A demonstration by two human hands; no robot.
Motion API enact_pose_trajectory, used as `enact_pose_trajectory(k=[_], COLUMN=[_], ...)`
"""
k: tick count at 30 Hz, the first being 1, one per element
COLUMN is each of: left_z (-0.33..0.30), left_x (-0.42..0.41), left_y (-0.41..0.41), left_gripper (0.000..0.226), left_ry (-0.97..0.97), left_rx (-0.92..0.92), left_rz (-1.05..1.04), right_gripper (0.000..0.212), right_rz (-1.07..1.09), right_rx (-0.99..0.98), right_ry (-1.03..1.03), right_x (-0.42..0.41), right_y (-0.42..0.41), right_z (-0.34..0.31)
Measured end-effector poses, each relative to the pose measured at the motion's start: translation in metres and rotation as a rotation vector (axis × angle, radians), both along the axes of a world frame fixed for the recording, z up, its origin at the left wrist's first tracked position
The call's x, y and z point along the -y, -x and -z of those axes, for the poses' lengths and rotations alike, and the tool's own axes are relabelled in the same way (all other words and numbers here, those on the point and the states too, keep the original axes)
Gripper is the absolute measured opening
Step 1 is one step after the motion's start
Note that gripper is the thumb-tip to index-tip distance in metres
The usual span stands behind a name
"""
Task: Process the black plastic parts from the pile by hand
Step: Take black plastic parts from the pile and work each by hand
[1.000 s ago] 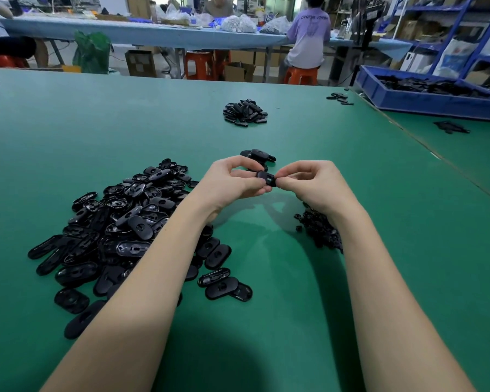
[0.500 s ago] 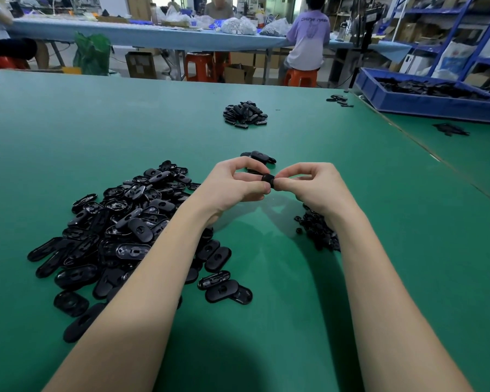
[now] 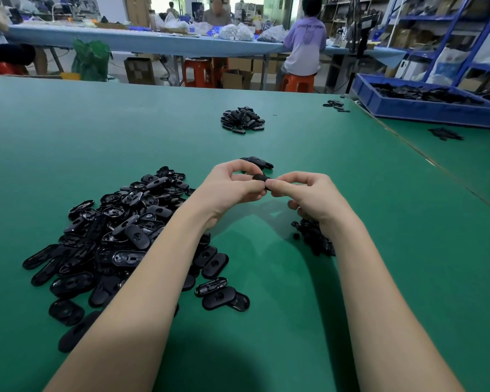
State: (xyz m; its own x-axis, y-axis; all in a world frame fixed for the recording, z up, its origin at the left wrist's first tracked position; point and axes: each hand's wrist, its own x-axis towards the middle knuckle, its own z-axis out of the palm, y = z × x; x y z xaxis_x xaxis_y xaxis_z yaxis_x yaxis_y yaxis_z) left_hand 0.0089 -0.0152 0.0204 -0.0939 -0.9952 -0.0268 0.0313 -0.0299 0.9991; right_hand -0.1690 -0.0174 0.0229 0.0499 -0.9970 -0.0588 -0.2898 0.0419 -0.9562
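Both hands, left point(image 3: 232, 188) and right point(image 3: 309, 193), meet above the green surface point(image 3: 379, 278) and pinch one small black part point(image 3: 260, 178) between fingertips (likely for working it), with the pile point(image 3: 119, 239) close beside the left forearm for easy reach.

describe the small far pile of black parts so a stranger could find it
On the green table, look past the hands toward the far edge. The small far pile sits alone mid-table, much smaller than the big pile near the left arm.
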Motion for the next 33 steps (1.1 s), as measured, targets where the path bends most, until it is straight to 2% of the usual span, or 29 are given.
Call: enact_pose_trajectory(k=[9, 20, 33], left_z=[0.001, 0.004, 0.006], left_x=[0.001, -0.001, 0.000], left_y=[0.000, 0.002, 0.006], left_gripper=[0.022, 0.017, 0.014], left_ry=[-0.032, 0.006, 0.017], left_rx=[0.041, 0.184, 0.213], left_rz=[-0.031, -0.045, -0.055], right_gripper=[0.010, 0.011, 0.015], right_rz=[-0.026, 0.018, 0.080], right_rx=[-0.004, -0.040, -0.094], right_ry=[0.023, 0.089, 0.116], right_x=[0.004, 0.008, 0.011], right_y=[-0.003, -0.006, -0.009], right_z=[0.003, 0.010, 0.016])
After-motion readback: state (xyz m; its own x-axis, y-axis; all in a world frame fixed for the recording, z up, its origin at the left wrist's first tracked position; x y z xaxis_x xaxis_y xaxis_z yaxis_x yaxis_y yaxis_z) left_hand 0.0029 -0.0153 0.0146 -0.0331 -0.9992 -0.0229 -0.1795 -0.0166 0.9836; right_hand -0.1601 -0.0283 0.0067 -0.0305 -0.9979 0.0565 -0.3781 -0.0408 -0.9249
